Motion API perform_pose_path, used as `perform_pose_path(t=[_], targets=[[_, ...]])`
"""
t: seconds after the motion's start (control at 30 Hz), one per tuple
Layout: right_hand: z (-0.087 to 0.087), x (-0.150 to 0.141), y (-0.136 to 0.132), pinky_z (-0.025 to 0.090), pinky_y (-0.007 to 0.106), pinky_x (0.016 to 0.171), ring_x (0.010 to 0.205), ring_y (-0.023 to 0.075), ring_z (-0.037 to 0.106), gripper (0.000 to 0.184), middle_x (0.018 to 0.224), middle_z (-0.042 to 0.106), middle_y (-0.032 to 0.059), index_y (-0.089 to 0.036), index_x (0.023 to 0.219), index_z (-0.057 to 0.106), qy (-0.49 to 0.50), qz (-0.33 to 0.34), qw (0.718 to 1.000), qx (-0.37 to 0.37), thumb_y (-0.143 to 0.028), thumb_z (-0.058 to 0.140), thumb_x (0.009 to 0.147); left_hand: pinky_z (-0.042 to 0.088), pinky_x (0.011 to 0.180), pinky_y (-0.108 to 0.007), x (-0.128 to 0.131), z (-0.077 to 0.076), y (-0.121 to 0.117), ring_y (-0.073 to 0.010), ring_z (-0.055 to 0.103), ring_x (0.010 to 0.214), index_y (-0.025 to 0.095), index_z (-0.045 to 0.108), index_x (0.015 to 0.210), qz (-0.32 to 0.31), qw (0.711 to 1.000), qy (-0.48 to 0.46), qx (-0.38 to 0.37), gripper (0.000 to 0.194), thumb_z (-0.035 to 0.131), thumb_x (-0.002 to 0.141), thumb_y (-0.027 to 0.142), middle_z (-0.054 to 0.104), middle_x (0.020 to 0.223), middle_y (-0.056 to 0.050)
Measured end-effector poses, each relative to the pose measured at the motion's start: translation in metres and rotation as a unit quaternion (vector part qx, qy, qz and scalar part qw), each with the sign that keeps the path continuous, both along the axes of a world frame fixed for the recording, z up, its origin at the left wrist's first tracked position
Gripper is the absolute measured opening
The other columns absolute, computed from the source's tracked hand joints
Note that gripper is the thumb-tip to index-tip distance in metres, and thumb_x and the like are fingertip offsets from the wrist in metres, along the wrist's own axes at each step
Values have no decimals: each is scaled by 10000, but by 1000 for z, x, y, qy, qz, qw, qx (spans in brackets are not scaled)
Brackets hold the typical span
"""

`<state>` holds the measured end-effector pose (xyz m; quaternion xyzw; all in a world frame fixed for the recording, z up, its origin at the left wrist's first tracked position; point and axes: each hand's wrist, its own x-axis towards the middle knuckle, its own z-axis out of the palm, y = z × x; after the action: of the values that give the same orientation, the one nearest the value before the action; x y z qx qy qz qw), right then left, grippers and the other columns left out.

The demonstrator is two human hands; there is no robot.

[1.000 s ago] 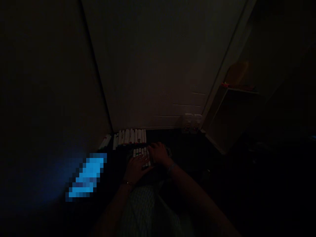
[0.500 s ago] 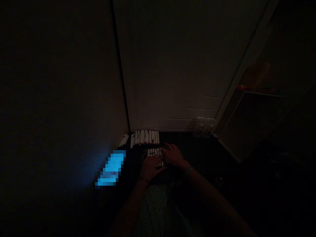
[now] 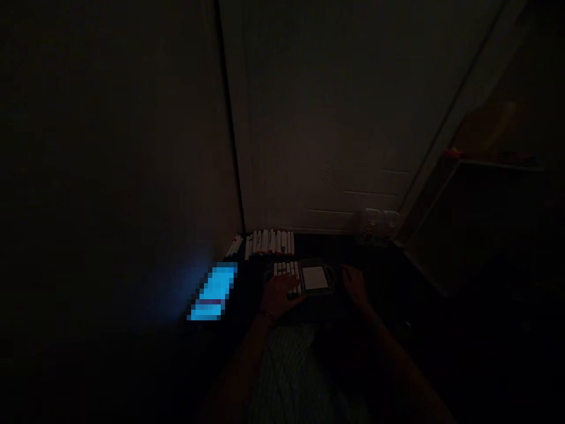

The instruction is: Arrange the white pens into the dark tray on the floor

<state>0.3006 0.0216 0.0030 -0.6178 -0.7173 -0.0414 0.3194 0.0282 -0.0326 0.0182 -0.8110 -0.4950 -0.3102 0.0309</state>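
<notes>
In the dim light, my left hand point(image 3: 280, 294) lies over a row of white markers point(image 3: 282, 268) in a clear case point(image 3: 331, 285). Its fingers are spread, resting on the markers and hiding their lower parts. The case's right half holds a pale, flat, squarish piece point(image 3: 315, 278) like a pad of paper. Just right of the case, apart from it, is my right hand point(image 3: 355, 285). Its fingers point up and to the left, loosely bent, with nothing visible in them.
More white markers point(image 3: 270, 242) line up behind the case, with a few others point(image 3: 233, 245) in the corner. A glowing blue screen point(image 3: 214, 292) is at left. Two clear packages point(image 3: 380, 227) stand against the back wall, left of a shelf unit point(image 3: 441, 235).
My right hand has moved off the case to the right, uncovering the pale squarish piece. My left hand stays on the markers. The whole view has shifted slightly.
</notes>
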Motion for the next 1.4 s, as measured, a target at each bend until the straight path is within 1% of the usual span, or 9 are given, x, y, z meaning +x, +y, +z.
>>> perform_pose_path(t=[0.07,0.2,0.57,0.83,1.0,1.13,1.23,1.33,1.4], targets=[[-4,-5,-4,342,352,886,1032,199,485,330,1129,568,77,-204,1139,547,-26,7,1000,-13,-278,329,901,356,979,-414,1,0,-1,-221,498,1129,260,627,1043,5,1000,-8,6,374,543,750,477,606,1159,-31],[-1,-15,-10,337,347,891,1050,208,466,318,1179,540,72,-236,1137,550,-76,39,996,-27,-263,341,899,352,992,-393,2,-1,0,-208,502,1120,236,612,1057,17,1000,-17,11,355,490,790,435,616,1138,-31],[4,-10,-10,356,347,898,1082,203,455,406,1210,530,79,-191,1261,440,-46,57,996,-44,-303,383,875,373,946,-370,0,3,5,-202,501,1086,218,566,1072,56,998,3,3,298,404,839,309,611,1094,-50],[6,-10,-10,344,348,920,1082,197,448,424,1215,520,59,-218,1266,435,-40,84,995,-46,-228,395,844,356,944,-391,-2,4,6,-234,457,1126,227,528,1131,124,992,11,1,352,404,834,368,557,1186,-63],[7,-11,-13,341,350,930,1088,202,442,426,1217,515,61,-207,1250,451,-30,93,994,-42,-228,417,826,298,993,-418,-1,7,2,-244,395,1197,246,527,1143,124,992,18,18,354,410,838,381,517,1255,-50],[2,-10,-11,359,365,916,1077,202,463,419,1206,522,53,-235,1241,457,-17,98,994,-34,-242,420,824,346,934,-404,-4,25,14,-232,428,1157,269,539,1118,148,989,18,18,332,394,844,390,531,1239,-31],[-3,-8,-9,364,380,925,1088,204,470,398,1200,529,52,-240,1223,472,-7,114,993,-6,-267,420,829,389,862,-382,-16,49,45,-228,493,1063,241,563,1075,222,975,14,4,320,377,846,366,585,1146,-56],[-10,-7,-6,404,371,892,1055,194,504,358,1167,554,53,-247,1184,502,18,125,992,18,-289,395,845,412,803,-379,-47,74,85,-238,537,988,189,585,1050,301,952,39,-28,309,397,825,286,608,1073,-110],[-17,-5,-3,428,379,869,1031,201,526,341,1144,571,47,-269,1159,520,48,129,990,27,-301,379,850,414,800,-386,-76,89,106,-244,550,968,147,597,1028,315,944,80,-57,291,422,805,213,617,1028,-147]])
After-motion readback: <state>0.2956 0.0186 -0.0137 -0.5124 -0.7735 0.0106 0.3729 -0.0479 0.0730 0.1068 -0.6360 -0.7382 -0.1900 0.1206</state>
